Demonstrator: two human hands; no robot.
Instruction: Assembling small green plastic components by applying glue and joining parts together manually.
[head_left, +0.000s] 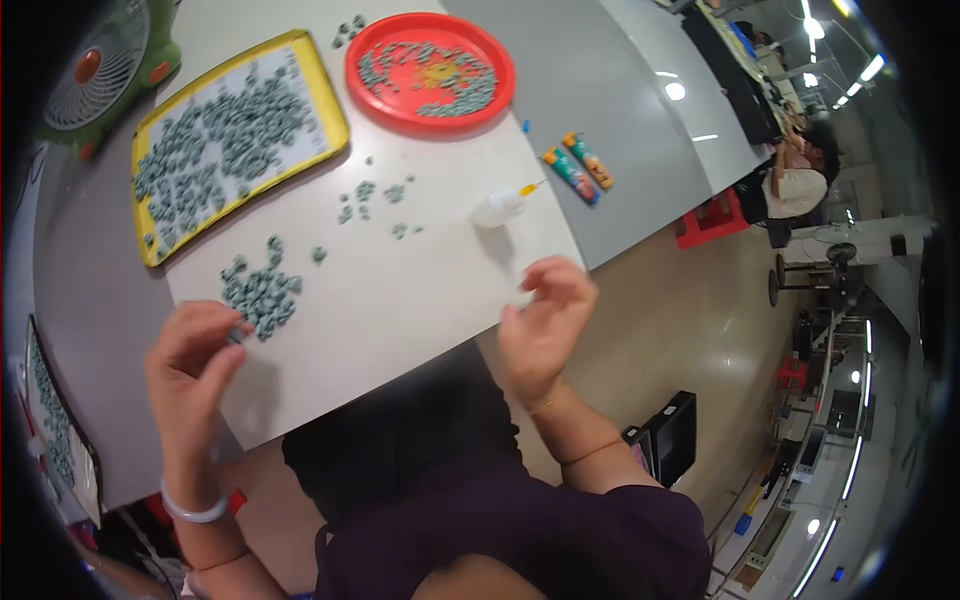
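Between the thumb and fingers of my left hand (190,365) is a small grey-green piece, pinched at the near edge of a loose pile of grey-green pieces (265,300). My right hand (548,325) hovers by the table's front edge, fingers curled and thumb apart, with nothing visible in it. Beyond that hand a white squeeze bottle (497,210) with a yellow needle tip stands on the table. Small clusters of pieces (365,190) lie scattered in the middle. The kind of these stone-like pieces is too small to make out.
A yellow-rimmed tray (335,115) full of pieces lies at the far left, beside a green fan (95,75). A red round tray (365,105) holds more pieces. Two coloured tubes (580,170) lie on the grey table. Another person (800,180) sits at the far right.
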